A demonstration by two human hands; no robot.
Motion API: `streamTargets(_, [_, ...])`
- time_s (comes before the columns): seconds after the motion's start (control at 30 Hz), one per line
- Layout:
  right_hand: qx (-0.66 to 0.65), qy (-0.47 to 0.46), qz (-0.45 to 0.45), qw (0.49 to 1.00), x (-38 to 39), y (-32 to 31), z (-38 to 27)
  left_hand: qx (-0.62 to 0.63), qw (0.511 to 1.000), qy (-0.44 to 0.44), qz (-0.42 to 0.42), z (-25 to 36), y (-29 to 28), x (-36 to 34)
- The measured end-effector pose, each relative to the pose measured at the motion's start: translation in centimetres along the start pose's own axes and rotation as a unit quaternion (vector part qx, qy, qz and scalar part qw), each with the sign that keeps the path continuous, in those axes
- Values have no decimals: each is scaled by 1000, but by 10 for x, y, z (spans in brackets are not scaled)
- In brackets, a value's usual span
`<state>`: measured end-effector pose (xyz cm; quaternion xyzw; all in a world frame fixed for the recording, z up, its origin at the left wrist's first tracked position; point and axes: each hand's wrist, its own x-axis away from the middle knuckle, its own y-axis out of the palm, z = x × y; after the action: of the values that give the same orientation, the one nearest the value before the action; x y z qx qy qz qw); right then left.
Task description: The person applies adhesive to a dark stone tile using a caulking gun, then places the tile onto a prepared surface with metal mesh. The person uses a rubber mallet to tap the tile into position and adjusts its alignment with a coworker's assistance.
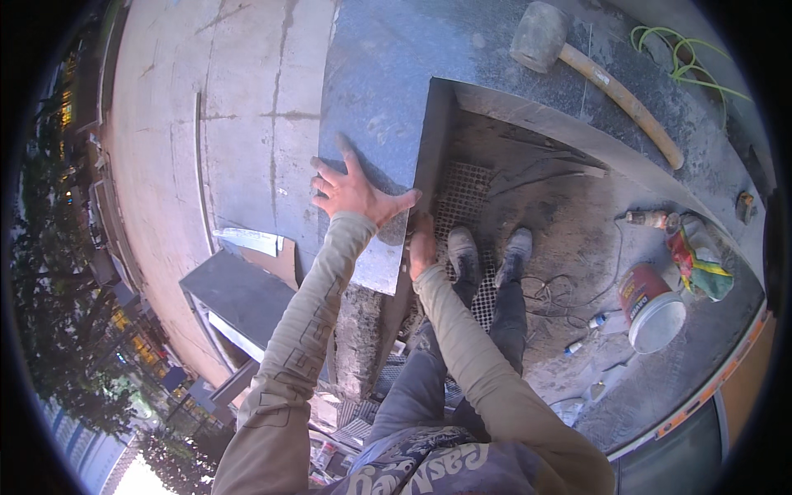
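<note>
My left hand lies on a blue-grey stone slab with its fingers spread wide, the thumb reaching to the slab's right edge. Just below that edge, my right hand is against the slab's inner side face. Its fingers are partly hidden and foreshortened, so their grip does not show. Under the slab's near end stands a rough, crumbly concrete support. At the far right, a mallet with a pale head and curved wooden handle rests on the dark stone counter.
My boots stand by a gridded mat in the dusty recess. To the right lie a bucket, a colourful bag, a corded tool and loose cable. Green string lies at far right. A dark box stands left.
</note>
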<state>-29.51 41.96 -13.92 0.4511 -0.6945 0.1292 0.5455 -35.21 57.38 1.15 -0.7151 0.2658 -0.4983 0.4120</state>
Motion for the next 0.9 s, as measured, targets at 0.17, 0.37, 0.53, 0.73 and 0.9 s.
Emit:
streamTargets(0.17, [-93,68,0,993,-6,0,11,3,1000,0,1,-2,2,-1])
streamTargets(0.37, [-90,27,-14,996,-11,12,52,-4,1000,-4,-5,-1,1,-1])
streamTargets(0.53, [-55,87,31,994,-11,-2,19,-11,1000,1,-3,-2,4,0])
streamTargets(0.73, [-158,46,8,986,4,24,7,-11,1000,5,9,-4,6,0])
streamTargets(0.9, [-57,30,37,997,-3,7,-2,-13,1000,3,1,-4,4,2])
